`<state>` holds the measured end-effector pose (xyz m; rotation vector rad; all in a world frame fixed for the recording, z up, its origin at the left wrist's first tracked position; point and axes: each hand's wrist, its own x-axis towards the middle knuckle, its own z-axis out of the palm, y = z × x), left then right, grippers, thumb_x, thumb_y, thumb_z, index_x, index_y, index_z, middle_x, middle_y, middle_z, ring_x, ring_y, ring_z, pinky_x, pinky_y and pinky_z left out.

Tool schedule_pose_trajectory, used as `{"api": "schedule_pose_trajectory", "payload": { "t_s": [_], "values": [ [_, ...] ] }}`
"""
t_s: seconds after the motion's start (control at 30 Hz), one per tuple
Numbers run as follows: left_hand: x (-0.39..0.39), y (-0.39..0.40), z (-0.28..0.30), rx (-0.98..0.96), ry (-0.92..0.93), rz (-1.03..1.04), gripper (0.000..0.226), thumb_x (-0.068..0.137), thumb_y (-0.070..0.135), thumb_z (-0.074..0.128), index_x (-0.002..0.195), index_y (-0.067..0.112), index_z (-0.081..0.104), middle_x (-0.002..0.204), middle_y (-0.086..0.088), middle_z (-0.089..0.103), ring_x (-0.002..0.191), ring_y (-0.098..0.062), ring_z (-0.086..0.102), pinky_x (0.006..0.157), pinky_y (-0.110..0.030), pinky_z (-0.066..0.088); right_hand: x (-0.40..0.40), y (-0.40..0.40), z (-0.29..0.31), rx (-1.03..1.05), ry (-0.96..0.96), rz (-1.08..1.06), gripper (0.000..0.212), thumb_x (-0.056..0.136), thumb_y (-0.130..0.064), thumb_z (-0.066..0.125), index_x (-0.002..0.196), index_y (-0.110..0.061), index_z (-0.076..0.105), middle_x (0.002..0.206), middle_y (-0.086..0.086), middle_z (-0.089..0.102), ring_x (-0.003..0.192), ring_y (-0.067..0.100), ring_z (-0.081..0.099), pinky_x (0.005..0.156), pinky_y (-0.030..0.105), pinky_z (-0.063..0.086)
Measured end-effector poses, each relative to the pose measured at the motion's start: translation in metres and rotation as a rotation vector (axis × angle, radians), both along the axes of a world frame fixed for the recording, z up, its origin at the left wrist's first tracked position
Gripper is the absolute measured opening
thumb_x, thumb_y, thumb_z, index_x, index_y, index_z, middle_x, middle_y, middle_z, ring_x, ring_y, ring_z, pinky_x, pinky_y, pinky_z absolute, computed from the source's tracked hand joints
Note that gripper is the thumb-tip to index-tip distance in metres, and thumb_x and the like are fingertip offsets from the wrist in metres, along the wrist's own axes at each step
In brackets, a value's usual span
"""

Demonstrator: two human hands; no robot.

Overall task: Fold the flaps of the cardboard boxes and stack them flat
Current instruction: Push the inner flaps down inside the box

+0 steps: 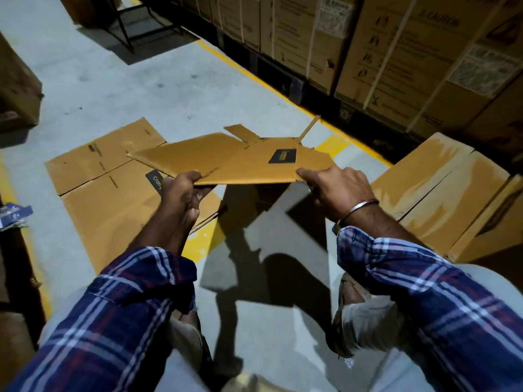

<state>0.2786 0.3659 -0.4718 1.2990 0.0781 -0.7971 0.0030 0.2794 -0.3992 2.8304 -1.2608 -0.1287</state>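
Note:
A flattened brown cardboard box (226,159) with a dark label on top hangs level above the floor, several flaps sticking out at its far end. My left hand (182,193) grips its near left edge, thumb on top and fingers curled underneath. My right hand (336,188) grips the near right edge beside a folded flap. Beneath and to the left, a pile of flattened boxes (104,176) lies on the grey floor.
An upright taped carton (441,188) stands close on the right. Strapped cartons on dark pallets (396,58) line the back behind a yellow floor line. More cartons (17,86) sit at the left edge. A metal stand (127,21) is far back.

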Motion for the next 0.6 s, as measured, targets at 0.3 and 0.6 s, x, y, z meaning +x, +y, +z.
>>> {"api": "schedule_pose_trajectory", "payload": {
  "t_s": [0.3,0.6],
  "values": [
    [0.007,-0.002,0.005,-0.125,0.029,0.106,0.037,0.096,-0.007,0.062,0.119,0.005,0.036,0.124,-0.027,0.054,0.104,-0.038,0.07,0.068,-0.044,0.065,0.004,-0.012,-0.032,-0.184,-0.374,0.128,0.065,0.079,-0.003,0.072,0.136,-0.032,0.062,0.132,0.003,0.068,0.107,0.033,0.072,0.065,0.043,0.055],
    [0.014,0.017,-0.028,0.212,0.015,0.168,0.02,0.095,-0.006,0.06,0.1,0.009,0.047,0.11,-0.02,0.062,0.081,-0.027,0.068,0.072,-0.047,0.063,0.031,-0.014,-0.086,0.239,-0.026,0.094,0.055,0.098,-0.033,0.063,0.145,-0.054,0.044,0.15,-0.012,0.052,0.129,0.027,0.056,0.096,0.04,0.052]
  ]
}}
